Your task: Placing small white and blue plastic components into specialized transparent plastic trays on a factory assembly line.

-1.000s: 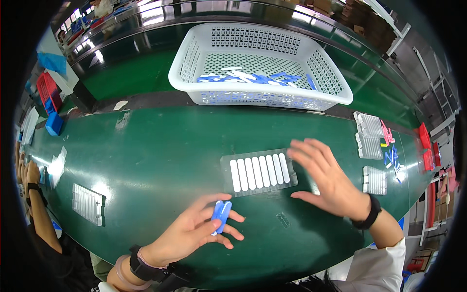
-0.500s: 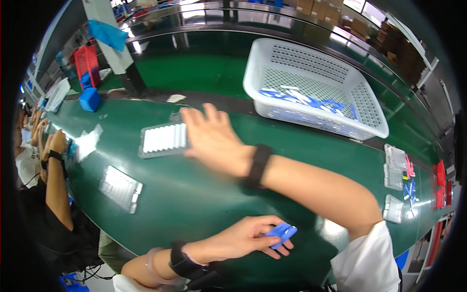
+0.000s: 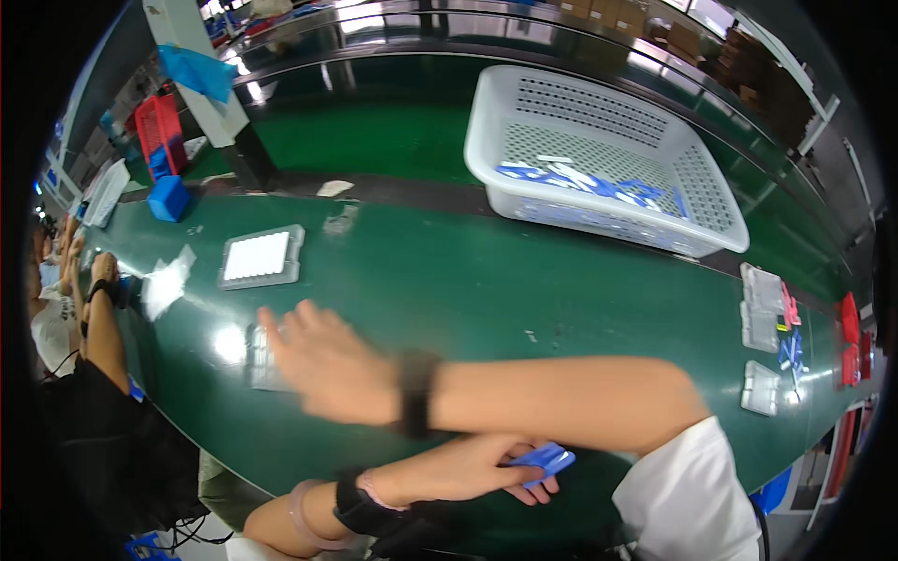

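My left hand [image 3: 486, 465] is closed around a small glossy blue plastic piece [image 3: 552, 460] near the front of the table; its exact kind does not show. My right arm crosses over the left one. With fingers stretched out, my right hand [image 3: 337, 365], blurred by motion, reaches over a clear plastic tray [image 3: 265, 365] that is partly hidden beneath it. I cannot tell whether the fingers touch that tray. Farther back lies another clear tray [image 3: 290, 266], filled with a row of white pieces [image 3: 258, 255].
A grey perforated basket [image 3: 599, 220] at the back right holds blue and white pieces [image 3: 599, 185]. Clear cases [image 3: 760, 309] and small pink and blue parts lie at the right. A blue block [image 3: 168, 198] sits by a post [image 3: 201, 84]. A co-worker's arm [image 3: 108, 327] is at the left.
My right hand has left the filled tray and come nearer and left, over the other tray. The filled tray lies farther left; the nearer tray has turned and shifted right. My left hand keeps the blue piece.
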`<state>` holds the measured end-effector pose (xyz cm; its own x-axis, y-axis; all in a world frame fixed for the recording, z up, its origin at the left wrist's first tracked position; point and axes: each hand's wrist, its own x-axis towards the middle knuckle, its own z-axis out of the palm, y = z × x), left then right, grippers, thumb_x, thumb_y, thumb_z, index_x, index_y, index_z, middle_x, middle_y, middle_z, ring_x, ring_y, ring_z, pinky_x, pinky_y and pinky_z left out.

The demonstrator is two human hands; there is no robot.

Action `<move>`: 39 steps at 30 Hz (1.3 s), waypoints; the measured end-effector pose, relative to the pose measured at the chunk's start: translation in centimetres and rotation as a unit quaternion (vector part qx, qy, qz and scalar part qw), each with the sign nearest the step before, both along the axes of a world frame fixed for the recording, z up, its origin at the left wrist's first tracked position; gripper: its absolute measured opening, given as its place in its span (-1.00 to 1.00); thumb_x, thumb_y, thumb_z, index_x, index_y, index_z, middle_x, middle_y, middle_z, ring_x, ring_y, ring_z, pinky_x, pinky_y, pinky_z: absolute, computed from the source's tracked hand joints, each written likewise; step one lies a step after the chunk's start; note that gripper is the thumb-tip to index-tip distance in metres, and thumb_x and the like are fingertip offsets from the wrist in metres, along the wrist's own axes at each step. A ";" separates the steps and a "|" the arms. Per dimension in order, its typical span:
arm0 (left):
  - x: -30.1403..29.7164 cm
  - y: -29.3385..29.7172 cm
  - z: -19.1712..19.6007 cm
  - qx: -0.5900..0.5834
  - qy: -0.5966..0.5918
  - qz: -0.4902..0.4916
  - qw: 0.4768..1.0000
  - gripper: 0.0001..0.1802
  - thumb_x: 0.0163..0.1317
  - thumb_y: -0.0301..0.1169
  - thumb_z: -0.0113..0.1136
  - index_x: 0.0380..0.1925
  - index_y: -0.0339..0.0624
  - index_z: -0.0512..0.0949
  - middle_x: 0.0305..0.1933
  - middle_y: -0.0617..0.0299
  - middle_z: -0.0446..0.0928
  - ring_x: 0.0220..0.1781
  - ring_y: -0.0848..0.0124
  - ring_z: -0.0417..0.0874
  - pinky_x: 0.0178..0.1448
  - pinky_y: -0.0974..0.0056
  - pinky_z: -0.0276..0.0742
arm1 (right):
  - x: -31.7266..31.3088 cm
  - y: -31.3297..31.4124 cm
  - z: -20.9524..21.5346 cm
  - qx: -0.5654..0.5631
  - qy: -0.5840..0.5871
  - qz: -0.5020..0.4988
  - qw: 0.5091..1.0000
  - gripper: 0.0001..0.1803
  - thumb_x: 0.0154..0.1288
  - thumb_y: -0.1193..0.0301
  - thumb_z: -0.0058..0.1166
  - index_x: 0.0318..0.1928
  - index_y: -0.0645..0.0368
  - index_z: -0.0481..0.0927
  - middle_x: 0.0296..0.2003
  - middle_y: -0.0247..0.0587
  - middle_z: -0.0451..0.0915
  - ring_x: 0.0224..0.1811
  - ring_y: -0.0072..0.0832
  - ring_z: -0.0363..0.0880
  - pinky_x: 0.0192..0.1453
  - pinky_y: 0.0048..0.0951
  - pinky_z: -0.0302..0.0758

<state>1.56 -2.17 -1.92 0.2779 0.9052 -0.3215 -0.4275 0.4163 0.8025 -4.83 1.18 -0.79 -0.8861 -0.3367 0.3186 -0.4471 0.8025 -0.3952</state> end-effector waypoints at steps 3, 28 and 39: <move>-0.6 1.3 0.5 -0.021 -0.001 0.003 1.000 -0.75 0.23 -0.48 -0.05 -0.11 -0.37 0.35 -0.17 0.03 0.51 -0.18 0.38 0.56 -0.09 0.34 0.53 | 4.9 10.2 0.2 -0.027 -0.041 -0.005 0.999 -0.14 -0.25 0.44 0.18 0.12 0.53 0.10 -0.21 0.14 0.41 -0.09 -0.14 0.27 -0.05 -0.34 0.32; -1.9 1.2 1.5 -0.021 0.040 0.398 0.916 -0.76 0.24 -0.47 -0.08 -0.12 -0.35 0.34 -0.16 -0.05 0.48 -0.12 0.23 0.55 0.00 0.23 0.48 | 15.7 14.8 1.6 0.071 -0.006 -0.096 0.993 -0.77 -0.10 0.61 0.00 -0.32 0.35 0.44 -0.28 -0.10 0.50 -0.21 -0.32 0.48 -0.26 -0.47 0.48; -1.5 1.4 2.4 0.013 0.016 0.264 0.964 -0.82 0.22 -0.50 -0.05 -0.19 -0.34 0.35 -0.22 -0.05 0.51 -0.20 0.17 0.60 -0.18 0.23 0.57 | 16.2 13.5 3.1 -0.585 -0.278 -0.186 0.739 -0.76 0.09 0.66 0.03 -0.16 0.34 0.47 -0.26 -0.23 0.50 -0.23 -0.57 0.48 -0.12 -0.57 0.46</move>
<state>0.03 -0.76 0.49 -0.2338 0.9258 -0.2970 -0.5490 0.1264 0.8262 11.33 14.73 2.26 -0.9516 0.1799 -0.2491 0.2108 -0.2076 -0.9552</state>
